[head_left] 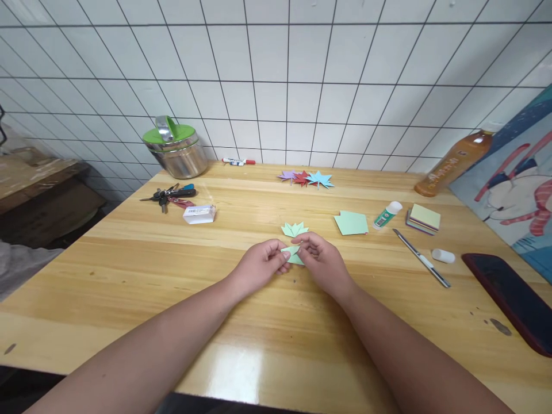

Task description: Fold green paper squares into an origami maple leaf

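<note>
Between my two hands is a small folded piece of light green paper (295,256). My left hand (264,260) pinches its left edge with thumb and fingers. On the other side, my right hand (322,259) has thumb and fingers closed on the paper's right part, partly covering it. Just beyond my fingertips lies a pleated green paper piece (295,229) with several points. Further right rest green paper sheets (352,223), stacked unevenly. Near the wall, purple, red and blue paper leaves (319,179) lie side by side.
To the right are a glue stick (387,215), its cap (443,256), a cutter knife (421,258), a paper pad (424,218), a phone (513,299) and a tilted bottle (455,164). At left are a steel pot (183,158), keys (170,195), a small white box (199,214) and a marker (238,161).
</note>
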A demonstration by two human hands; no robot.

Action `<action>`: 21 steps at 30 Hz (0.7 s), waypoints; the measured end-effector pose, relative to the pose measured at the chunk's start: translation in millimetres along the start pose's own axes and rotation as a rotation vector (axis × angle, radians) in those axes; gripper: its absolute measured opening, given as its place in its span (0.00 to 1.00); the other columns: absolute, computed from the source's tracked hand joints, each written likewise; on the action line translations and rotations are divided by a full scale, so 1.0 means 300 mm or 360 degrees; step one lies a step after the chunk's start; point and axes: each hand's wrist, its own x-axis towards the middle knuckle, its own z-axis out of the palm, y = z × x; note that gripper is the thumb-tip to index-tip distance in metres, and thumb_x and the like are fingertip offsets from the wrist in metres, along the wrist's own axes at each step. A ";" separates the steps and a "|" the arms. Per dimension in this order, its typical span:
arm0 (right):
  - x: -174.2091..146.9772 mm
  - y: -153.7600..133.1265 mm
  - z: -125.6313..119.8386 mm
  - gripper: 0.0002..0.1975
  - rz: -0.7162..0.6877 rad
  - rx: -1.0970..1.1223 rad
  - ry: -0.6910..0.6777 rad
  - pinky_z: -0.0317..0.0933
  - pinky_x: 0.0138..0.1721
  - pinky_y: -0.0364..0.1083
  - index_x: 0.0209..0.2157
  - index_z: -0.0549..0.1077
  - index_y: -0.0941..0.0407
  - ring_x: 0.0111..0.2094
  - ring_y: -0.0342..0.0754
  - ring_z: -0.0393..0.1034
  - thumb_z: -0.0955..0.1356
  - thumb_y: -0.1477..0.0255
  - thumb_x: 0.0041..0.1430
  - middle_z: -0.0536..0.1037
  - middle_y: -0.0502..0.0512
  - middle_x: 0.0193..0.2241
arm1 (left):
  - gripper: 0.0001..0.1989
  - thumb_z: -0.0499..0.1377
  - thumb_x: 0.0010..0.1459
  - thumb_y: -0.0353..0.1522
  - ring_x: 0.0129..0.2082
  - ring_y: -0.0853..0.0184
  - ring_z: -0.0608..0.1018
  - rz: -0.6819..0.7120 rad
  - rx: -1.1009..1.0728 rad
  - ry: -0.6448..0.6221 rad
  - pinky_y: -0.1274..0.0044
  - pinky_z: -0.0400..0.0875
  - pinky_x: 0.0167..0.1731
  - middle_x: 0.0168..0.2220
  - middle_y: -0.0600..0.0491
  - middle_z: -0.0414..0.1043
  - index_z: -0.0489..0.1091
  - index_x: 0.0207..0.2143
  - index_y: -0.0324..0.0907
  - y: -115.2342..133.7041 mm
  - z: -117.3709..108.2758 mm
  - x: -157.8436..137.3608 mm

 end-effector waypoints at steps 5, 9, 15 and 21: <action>-0.004 -0.007 -0.017 0.14 -0.0423 -0.0463 0.0013 0.62 0.36 0.44 0.35 0.73 0.52 0.37 0.46 0.67 0.61 0.80 0.50 0.73 0.53 0.36 | 0.13 0.56 0.54 0.41 0.27 0.69 0.73 0.0088 0.0109 -0.0049 0.77 0.67 0.30 0.25 0.54 0.70 0.68 0.29 0.40 -0.007 -0.006 -0.002; -0.004 -0.014 -0.023 0.07 -0.0215 -0.0391 0.0049 0.62 0.32 0.43 0.31 0.72 0.53 0.31 0.44 0.68 0.63 0.76 0.51 0.73 0.51 0.29 | 0.14 0.56 0.54 0.42 0.26 0.70 0.72 0.0048 0.0000 -0.0081 0.78 0.67 0.30 0.25 0.53 0.70 0.67 0.29 0.39 -0.002 -0.006 0.003; -0.003 -0.014 -0.004 0.05 0.0237 0.0272 0.0037 0.62 0.25 0.41 0.34 0.64 0.53 0.21 0.42 0.67 0.63 0.68 0.54 0.68 0.44 0.20 | 0.14 0.59 0.51 0.42 0.24 0.71 0.72 0.0008 -0.0123 0.0041 0.79 0.67 0.27 0.24 0.55 0.69 0.65 0.27 0.39 0.005 0.003 0.006; -0.017 -0.027 -0.015 0.15 0.0024 0.0060 -0.0140 0.63 0.28 0.42 0.47 0.61 0.51 0.21 0.42 0.68 0.58 0.74 0.57 0.70 0.44 0.20 | 0.14 0.61 0.48 0.41 0.22 0.72 0.71 -0.0050 -0.0306 0.0165 0.80 0.68 0.23 0.23 0.58 0.69 0.64 0.31 0.41 0.004 0.001 0.010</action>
